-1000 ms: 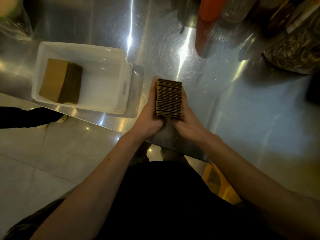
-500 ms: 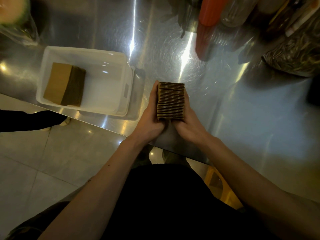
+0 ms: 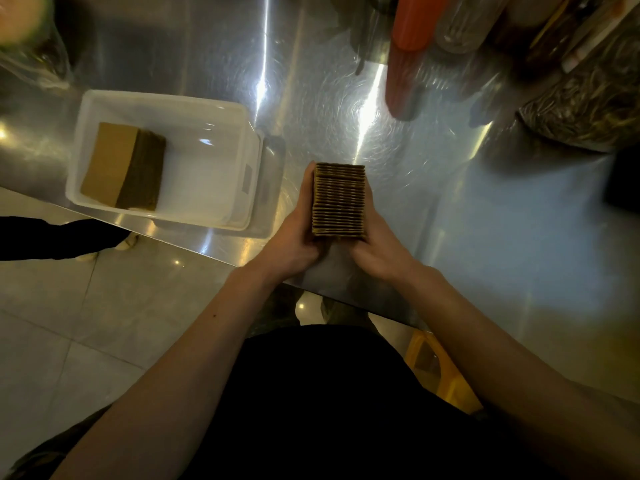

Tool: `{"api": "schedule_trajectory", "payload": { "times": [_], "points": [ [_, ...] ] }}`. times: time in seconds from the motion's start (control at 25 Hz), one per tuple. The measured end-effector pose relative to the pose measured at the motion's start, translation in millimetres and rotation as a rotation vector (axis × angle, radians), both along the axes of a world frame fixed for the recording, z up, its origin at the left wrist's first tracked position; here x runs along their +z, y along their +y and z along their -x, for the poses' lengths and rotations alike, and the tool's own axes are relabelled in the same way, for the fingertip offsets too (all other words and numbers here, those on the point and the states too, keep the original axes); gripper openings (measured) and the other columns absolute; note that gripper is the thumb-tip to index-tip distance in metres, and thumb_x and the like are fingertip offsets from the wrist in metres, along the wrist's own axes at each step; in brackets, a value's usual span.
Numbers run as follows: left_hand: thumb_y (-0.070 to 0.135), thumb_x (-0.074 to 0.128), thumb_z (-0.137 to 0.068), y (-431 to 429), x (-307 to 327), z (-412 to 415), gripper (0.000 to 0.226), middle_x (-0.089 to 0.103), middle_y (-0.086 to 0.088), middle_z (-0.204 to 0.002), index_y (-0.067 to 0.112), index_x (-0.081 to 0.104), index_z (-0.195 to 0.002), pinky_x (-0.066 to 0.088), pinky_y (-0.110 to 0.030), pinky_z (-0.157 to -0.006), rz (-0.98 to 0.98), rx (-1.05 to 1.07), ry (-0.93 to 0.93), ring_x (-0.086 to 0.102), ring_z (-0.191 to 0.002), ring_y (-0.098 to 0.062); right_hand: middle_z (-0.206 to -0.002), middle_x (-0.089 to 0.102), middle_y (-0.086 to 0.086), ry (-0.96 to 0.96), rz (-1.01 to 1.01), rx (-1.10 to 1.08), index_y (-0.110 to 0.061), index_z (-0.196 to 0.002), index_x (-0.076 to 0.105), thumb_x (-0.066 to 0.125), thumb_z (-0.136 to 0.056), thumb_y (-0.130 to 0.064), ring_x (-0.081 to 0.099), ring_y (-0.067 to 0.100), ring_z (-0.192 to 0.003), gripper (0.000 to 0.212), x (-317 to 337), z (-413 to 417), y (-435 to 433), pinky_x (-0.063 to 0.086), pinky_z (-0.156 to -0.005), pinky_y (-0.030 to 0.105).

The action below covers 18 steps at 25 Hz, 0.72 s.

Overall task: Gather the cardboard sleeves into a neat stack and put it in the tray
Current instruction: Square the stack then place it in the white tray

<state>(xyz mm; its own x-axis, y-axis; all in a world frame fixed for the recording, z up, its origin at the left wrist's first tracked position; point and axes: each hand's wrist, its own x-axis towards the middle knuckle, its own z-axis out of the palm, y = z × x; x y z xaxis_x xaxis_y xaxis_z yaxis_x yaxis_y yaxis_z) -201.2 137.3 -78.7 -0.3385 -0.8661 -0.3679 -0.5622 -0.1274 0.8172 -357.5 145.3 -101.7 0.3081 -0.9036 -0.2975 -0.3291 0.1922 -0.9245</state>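
Note:
A squared-up stack of brown cardboard sleeves (image 3: 338, 199) stands on edge on the steel table, its ribbed edges facing up. My left hand (image 3: 296, 233) presses its left side and my right hand (image 3: 375, 242) presses its right side, so both hands clamp it near the table's front edge. To the left sits a white plastic tray (image 3: 207, 112). Inside it, at the left end, lies another stack of cardboard sleeves (image 3: 121, 166), leaning slightly.
The steel table (image 3: 502, 237) is shiny, and its front edge runs diagonally below my hands. At the back right stand an orange bottle (image 3: 412, 46), clear jars and a bag of dried goods (image 3: 588, 109). Another person's dark leg and shoe (image 3: 69, 237) stand left of the table.
The stack and both hands have barely shifted on the table. The sleeves look slightly more even at the edges. The tray and its stack have not moved.

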Motion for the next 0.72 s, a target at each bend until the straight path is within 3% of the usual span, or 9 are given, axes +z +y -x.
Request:
{"api": "schedule_trajectory", "payload": {
  "times": [0.12, 0.28, 0.36, 0.44, 0.52, 0.64, 0.72],
  "points": [
    [0.000, 0.064, -0.087, -1, 1, -3, 0.102, 0.040, -0.009, -0.150, 0.012, -0.011, -0.154, 0.033, -0.002, -0.098, -0.008, -0.017, -0.024, 0.048, -0.117, 0.001, -0.152, 0.032, 0.007, -0.001, 0.001, 0.012, -0.014, -0.152, 0.009, 0.059, -0.092, -0.017, 0.037, 0.013, -0.136, 0.078, 2, 1, -2, 0.029, -0.114, 0.023],
    [-0.001, 0.067, -0.085, 0, 5, 7, 0.094, 0.048, 0.008, -0.134, 0.022, 0.005, -0.151, 0.037, -0.009, -0.099, 0.049, 0.061, 0.011, 0.051, -0.109, 0.010, -0.143, 0.039, -0.001, -0.023, -0.023, -0.036, -0.018, -0.152, 0.006, 0.064, -0.089, -0.021, 0.042, 0.004, -0.125, 0.085, 8, 0, -2, 0.030, -0.098, 0.001],
    [0.001, 0.070, -0.084, 1, 4, 9, 0.092, 0.045, 0.017, -0.130, 0.027, 0.009, -0.149, 0.034, -0.007, -0.099, 0.070, 0.097, 0.019, 0.049, -0.111, 0.015, -0.134, 0.043, -0.006, -0.015, -0.051, -0.064, -0.019, -0.152, -0.004, 0.066, -0.087, -0.023, 0.046, 0.002, -0.116, 0.096, 9, -1, 0, 0.032, -0.091, 0.001],
    [0.007, 0.071, -0.085, 1, 3, 11, 0.101, 0.038, 0.014, -0.138, 0.020, 0.001, -0.155, 0.031, -0.010, -0.104, 0.038, 0.112, 0.003, 0.043, -0.119, 0.009, -0.142, 0.043, 0.000, -0.019, -0.054, -0.081, -0.023, -0.151, -0.012, 0.069, -0.084, -0.026, 0.047, 0.006, -0.119, 0.105, 10, -2, -1, 0.034, -0.098, 0.013],
    [0.007, 0.071, -0.085, 0, -1, 11, 0.106, 0.035, 0.011, -0.141, 0.017, -0.008, -0.155, 0.029, -0.008, -0.103, 0.026, 0.097, -0.005, 0.043, -0.119, 0.010, -0.152, 0.034, 0.005, -0.030, -0.031, -0.095, -0.022, -0.152, -0.008, 0.070, -0.082, -0.030, 0.042, 0.011, -0.131, 0.106, 9, -3, -1, 0.030, -0.108, 0.023],
    [0.004, 0.069, -0.085, -4, -3, 11, 0.106, 0.033, 0.009, -0.142, 0.014, -0.012, -0.154, 0.027, -0.001, -0.098, 0.034, 0.062, -0.018, 0.043, -0.110, 0.023, -0.155, 0.027, 0.007, -0.027, -0.012, -0.078, -0.021, -0.152, -0.001, 0.068, -0.084, -0.030, 0.033, 0.004, -0.132, 0.097, 9, -2, -3, 0.022, -0.104, 0.006],
    [0.002, 0.067, -0.086, -6, -1, 10, 0.104, 0.031, 0.011, -0.140, 0.011, -0.010, -0.154, 0.027, 0.001, -0.096, 0.030, 0.046, -0.032, 0.043, -0.110, 0.019, -0.153, 0.029, 0.008, -0.030, -0.010, -0.044, -0.026, -0.148, 0.004, 0.065, -0.085, -0.031, 0.034, 0.004, -0.129, 0.088, 10, 0, -3, 0.023, -0.100, -0.002]
  ]
}}
